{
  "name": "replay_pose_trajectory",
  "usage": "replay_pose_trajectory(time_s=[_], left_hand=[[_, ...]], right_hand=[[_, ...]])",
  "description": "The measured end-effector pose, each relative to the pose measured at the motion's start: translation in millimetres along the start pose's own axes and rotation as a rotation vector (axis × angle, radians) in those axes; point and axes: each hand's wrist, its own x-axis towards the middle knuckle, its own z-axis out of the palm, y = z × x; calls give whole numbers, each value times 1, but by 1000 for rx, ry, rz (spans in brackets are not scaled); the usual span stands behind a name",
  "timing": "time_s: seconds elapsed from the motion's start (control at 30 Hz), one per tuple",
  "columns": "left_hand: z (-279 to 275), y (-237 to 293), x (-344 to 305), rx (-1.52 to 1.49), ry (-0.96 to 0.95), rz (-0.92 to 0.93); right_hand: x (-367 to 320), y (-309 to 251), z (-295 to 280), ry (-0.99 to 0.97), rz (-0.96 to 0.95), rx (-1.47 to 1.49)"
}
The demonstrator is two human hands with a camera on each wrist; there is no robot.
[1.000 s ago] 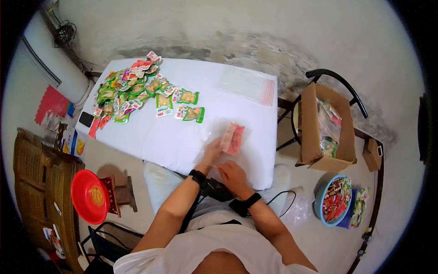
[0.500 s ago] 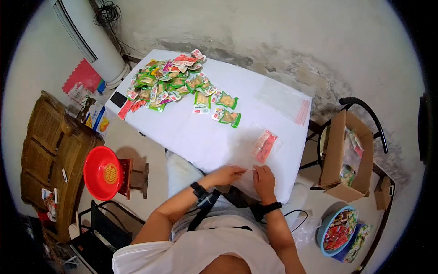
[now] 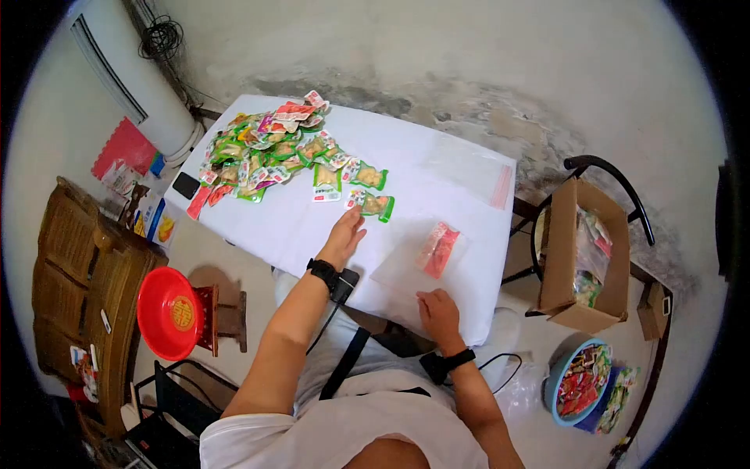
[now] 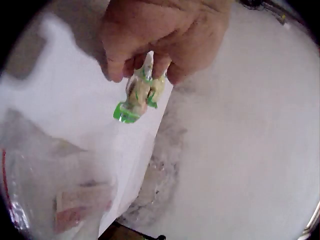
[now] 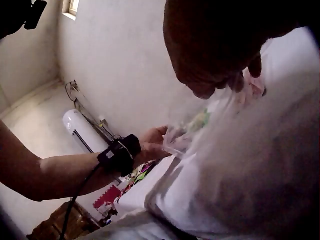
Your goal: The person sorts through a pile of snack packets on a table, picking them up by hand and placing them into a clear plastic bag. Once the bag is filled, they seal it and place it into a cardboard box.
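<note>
My left hand (image 3: 344,238) reaches over the table, its fingertips at the white end of a green-edged snack packet (image 3: 376,206). In the left wrist view the thumb and fingers (image 4: 161,70) stand apart above the packet (image 4: 136,102), and its near end is hidden beneath them. My right hand (image 3: 441,316) pinches the edge of a clear plastic bag (image 3: 397,270) lying near the table's front right. Inside the bag is a red and pink packet (image 3: 439,250). The right wrist view shows the right hand (image 5: 215,55) dark, with clear film (image 5: 181,140) hanging from its fingers.
Piled packets (image 3: 262,152) and a phone (image 3: 186,185) lie on the table's left. More clear bags (image 3: 469,168) lie at the back right. Beyond stand a carton (image 3: 561,258) on a chair and a blue basin (image 3: 553,383). A red basin (image 3: 160,313) is at the left.
My left hand has left the bag's opening and moved forward and left to the green-edged packet. The right hand stays at the bag's near edge. The head view has shifted.
</note>
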Motion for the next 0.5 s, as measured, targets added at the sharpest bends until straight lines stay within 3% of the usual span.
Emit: replay_pose_trajectory(time_s=[0.13, 0.3, 0.4, 0.5], left_hand=[[12, -5, 10, -76, 115, 30], [-16, -10, -12, -102, 107, 141], [-34, 0, -36, -153, 50, 110], [-42, -6, -49, -68, 116, 195]], right_hand=[[1, -4, -7, -3, 19, 7], [4, -4, -9, -10, 40, -1], [3, -3, -8, -13, 52, 37], [2, -5, -7, -19, 46, 47]])
